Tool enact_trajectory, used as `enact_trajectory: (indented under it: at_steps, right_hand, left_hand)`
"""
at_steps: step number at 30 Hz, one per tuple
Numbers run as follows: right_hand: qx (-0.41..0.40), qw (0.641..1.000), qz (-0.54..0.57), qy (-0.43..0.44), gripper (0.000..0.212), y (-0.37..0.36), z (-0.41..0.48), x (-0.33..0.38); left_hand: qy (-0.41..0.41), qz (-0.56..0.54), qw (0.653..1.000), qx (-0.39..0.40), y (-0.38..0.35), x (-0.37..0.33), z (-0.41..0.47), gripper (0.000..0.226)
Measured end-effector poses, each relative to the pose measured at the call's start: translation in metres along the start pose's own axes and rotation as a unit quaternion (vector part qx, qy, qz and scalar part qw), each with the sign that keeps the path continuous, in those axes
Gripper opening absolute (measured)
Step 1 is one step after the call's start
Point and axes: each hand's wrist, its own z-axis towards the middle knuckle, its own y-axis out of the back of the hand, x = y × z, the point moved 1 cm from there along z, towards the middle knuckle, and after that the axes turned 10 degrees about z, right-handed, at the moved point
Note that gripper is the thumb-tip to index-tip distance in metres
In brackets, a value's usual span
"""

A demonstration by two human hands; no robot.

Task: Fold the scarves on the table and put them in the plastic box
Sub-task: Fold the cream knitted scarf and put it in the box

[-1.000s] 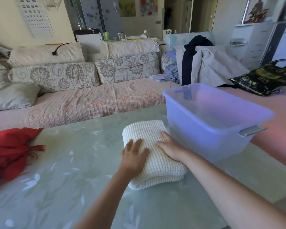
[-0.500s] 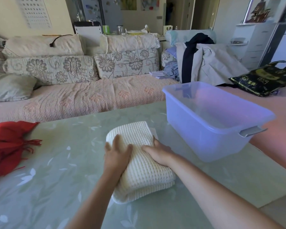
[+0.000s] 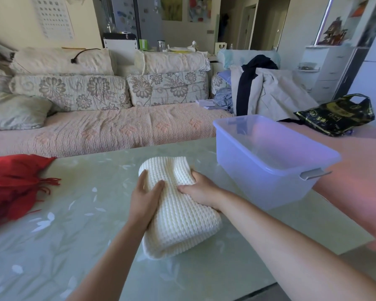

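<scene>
Left hand (image 3: 147,198): grips the folded white scarf (image 3: 178,216) at its left edge, thumb on top.
Right hand (image 3: 201,190): curled round the scarf's right edge, thumb on top.
White scarf: held between both hands, on the green table (image 3: 74,235).
Plastic box (image 3: 258,187): just right of the right hand.
Red scarf (image 3: 13,185): well left of the left hand, bunched.
</scene>
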Motion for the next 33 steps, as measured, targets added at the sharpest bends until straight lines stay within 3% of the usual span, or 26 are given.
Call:
enact_trajectory:
  at_steps: [7,12,18,22,26,30,33]
  right_hand:
    - [-0.078,0.987,-0.001,0.138,0.077,0.117,-0.024,0.079]
    - [-0.134,0.97,-0.081,0.187,0.068,0.232,-0.028,0.108]
    - [-0.226,0.945,-0.133,0.193,0.054,0.319,0.003,0.068]
    - [-0.274,0.932,-0.148,0.186,0.054,0.343,0.03,0.029]
    - [-0.206,0.963,-0.144,0.099,0.053,0.34,0.075,-0.019]
    - [-0.159,0.972,-0.157,0.072,0.051,0.317,0.112,-0.052]
    - [-0.143,0.947,-0.288,-0.006,0.067,0.31,0.131,-0.073]
  left_hand:
    - [-0.131,-0.11,0.985,0.031,-0.013,-0.137,0.006,0.059]
    - [-0.184,-0.128,0.97,0.091,-0.073,-0.219,0.027,0.074]
    - [-0.196,-0.118,0.963,0.143,-0.16,-0.267,0.056,0.083]
    - [-0.208,-0.057,0.964,0.154,-0.204,-0.274,0.082,0.083]
    - [-0.168,0.099,0.966,0.171,-0.238,-0.245,0.107,0.081]
    - [-0.169,0.253,0.934,0.188,-0.245,-0.217,0.132,0.076]
    - [-0.23,0.337,0.892,0.192,-0.247,-0.211,0.144,0.068]
